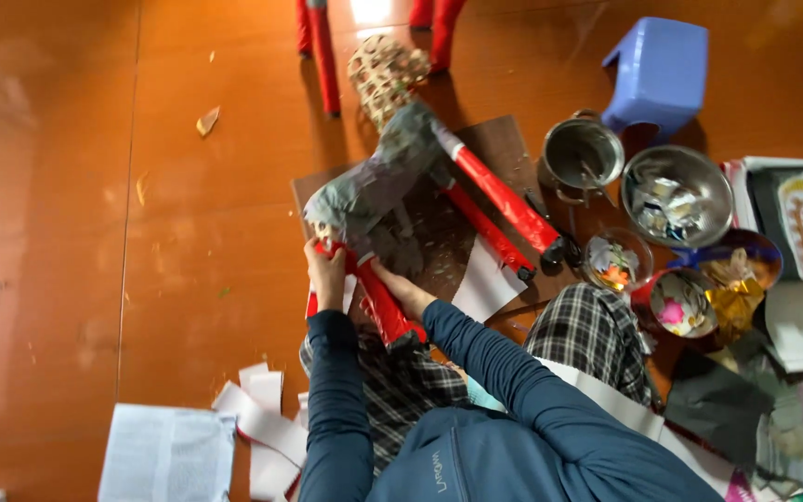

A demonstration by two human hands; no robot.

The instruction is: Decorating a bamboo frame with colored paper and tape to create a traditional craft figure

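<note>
Floor [67,186], left of frame: glossy orange-brown wood, reflective. Grey papier-mâché animal body [374,181], upper centre: matt, rough, newsprint-like paper. Its red paper-wrapped legs [499,195]: smooth, slight sheen. Two round steel bowls [676,191], upper right: polished metal. Blue stool [659,70], top right: smooth plastic. White paper strips [262,418], bottom left: matt.

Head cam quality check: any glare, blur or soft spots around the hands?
Head view: window glare on the wooden floor at top centre; left hand and right hand on the red paper leg are slightly motion-blurred; steel bowl shows bright reflections; right edge looks soft and dim.
</note>
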